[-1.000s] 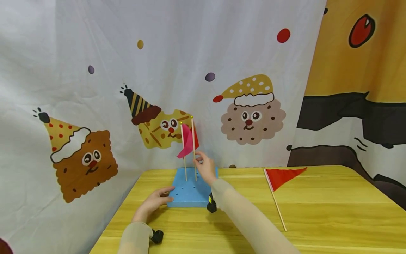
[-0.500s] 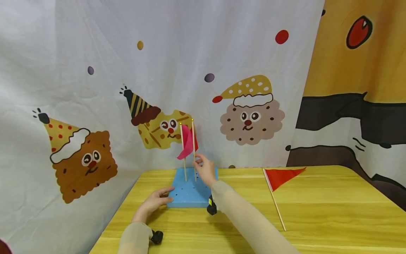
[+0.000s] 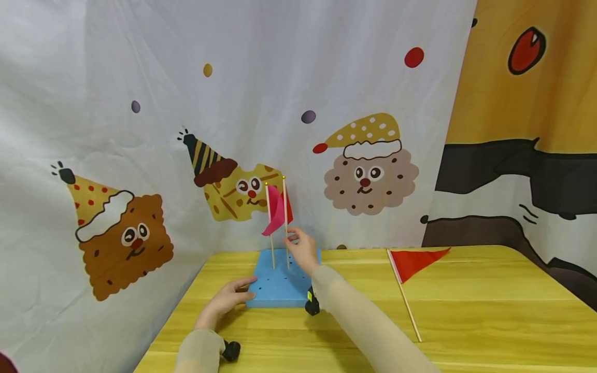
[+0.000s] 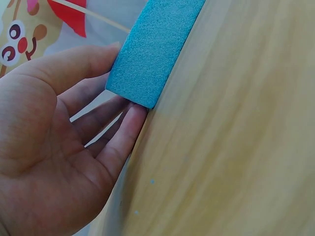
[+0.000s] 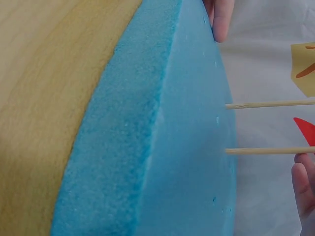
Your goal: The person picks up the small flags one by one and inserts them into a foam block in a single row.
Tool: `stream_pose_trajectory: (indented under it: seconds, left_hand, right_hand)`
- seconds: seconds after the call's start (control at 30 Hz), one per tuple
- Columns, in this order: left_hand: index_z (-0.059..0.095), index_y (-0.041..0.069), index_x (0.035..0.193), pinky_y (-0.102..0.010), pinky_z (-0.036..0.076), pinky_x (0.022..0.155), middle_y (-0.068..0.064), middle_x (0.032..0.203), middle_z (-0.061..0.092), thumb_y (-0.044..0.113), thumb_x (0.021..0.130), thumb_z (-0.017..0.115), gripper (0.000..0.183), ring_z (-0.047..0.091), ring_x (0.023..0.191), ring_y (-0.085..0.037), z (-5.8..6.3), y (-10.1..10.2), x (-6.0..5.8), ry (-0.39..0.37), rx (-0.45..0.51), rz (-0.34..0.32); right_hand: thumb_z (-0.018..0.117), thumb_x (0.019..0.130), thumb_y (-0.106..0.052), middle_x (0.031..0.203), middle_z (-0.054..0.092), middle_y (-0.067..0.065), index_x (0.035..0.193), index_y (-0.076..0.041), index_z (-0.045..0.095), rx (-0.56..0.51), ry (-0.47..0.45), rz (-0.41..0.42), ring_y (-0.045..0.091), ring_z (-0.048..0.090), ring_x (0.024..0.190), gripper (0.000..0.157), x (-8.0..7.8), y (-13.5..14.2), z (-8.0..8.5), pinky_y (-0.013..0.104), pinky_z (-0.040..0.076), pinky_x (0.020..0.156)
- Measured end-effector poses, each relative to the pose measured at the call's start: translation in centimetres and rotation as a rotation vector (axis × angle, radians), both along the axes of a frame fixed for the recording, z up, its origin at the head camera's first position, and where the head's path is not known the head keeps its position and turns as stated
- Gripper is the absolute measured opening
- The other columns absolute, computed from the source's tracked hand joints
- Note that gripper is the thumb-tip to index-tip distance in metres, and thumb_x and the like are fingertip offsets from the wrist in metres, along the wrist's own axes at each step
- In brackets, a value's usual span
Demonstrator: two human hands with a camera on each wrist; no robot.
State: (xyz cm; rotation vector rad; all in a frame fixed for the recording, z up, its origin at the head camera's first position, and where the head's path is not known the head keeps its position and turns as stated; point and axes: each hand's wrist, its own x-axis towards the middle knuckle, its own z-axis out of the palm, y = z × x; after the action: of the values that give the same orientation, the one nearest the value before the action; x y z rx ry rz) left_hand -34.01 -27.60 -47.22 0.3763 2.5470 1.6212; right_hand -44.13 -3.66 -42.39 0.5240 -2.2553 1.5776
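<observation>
A light-blue foam block (image 3: 278,290) with small holes lies on the wooden table. Two flags on thin wooden sticks stand in it: a pink flag (image 3: 275,212) on the left and a red flag (image 3: 289,208), partly hidden, beside it. My right hand (image 3: 303,248) pinches the red flag's stick (image 5: 266,151) between thumb and fingers. In the right wrist view that stick's lower end meets the block's top. My left hand (image 3: 227,298) holds the block's left side, thumb at the upper edge (image 4: 115,51) and fingers against the side.
To the right on the table (image 3: 354,331) lies another red flag (image 3: 412,264), its stick slanting toward me. A white curtain (image 3: 261,77) printed with cartoon biscuits hangs close behind the table.
My right hand and the red flag's stick have come down slightly, so its tip stands less far above the pink flag's tip. My left hand keeps its place on the block.
</observation>
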Motion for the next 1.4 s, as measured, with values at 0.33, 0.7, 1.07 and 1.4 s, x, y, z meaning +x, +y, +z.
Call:
stream_pose_trajectory:
  seconds: [0.33, 0.7, 1.07, 1.4]
  left_hand:
    - [0.048, 0.005, 0.143, -0.052, 0.043, 0.098, -0.026, 0.146, 0.039, 0.019, 0.094, 0.066, 0.054, 0.037, 0.131, -0.046, 0.0, -0.1, -0.1, -0.004, 0.006, -0.007]
    - [0.047, 0.004, 0.144, -0.053, 0.042, 0.099, -0.025, 0.147, 0.038, 0.019, 0.094, 0.065, 0.055, 0.035, 0.133, -0.047, 0.2, 0.0, 0.0, -0.004, 0.012, -0.010]
    - [0.048, 0.004, 0.143, -0.053, 0.043, 0.097, -0.027, 0.144, 0.040, 0.020, 0.094, 0.066, 0.055, 0.038, 0.130, -0.046, 0.1, 0.3, 0.2, 0.001, -0.003, -0.009]
    - [0.048, 0.006, 0.144, -0.053, 0.043, 0.097, -0.024, 0.147, 0.038, 0.022, 0.093, 0.067, 0.057, 0.036, 0.132, -0.046, 0.2, 0.0, 0.0, -0.022, -0.008, 0.000]
  right_hand:
    - [0.069, 0.092, -0.021, 0.094, 0.067, 0.003, 0.122, -0.012, 0.065, 0.004, -0.045, -0.015, 0.016, 0.065, 0.074, 0.031, -0.2, -0.1, 0.3, 0.031, 0.055, 0.068]
    - [0.070, 0.092, -0.022, 0.096, 0.068, 0.003, 0.122, -0.015, 0.065, 0.002, -0.051, -0.022, 0.015, 0.066, 0.077, 0.031, -0.3, 0.3, 0.6, 0.030, 0.054, 0.068]
    - [0.071, 0.090, -0.016, 0.093, 0.069, 0.007, 0.119, -0.011, 0.067, -0.090, -0.011, 0.027, 0.029, 0.067, 0.072, 0.029, 0.6, 5.2, 1.4, 0.033, 0.052, 0.053]
    - [0.070, 0.092, -0.023, 0.100, 0.068, 0.015, 0.124, -0.012, 0.064, -0.125, -0.087, 0.024, 0.021, 0.069, 0.073, 0.034, 2.4, 14.3, 1.8, 0.033, 0.054, 0.052]
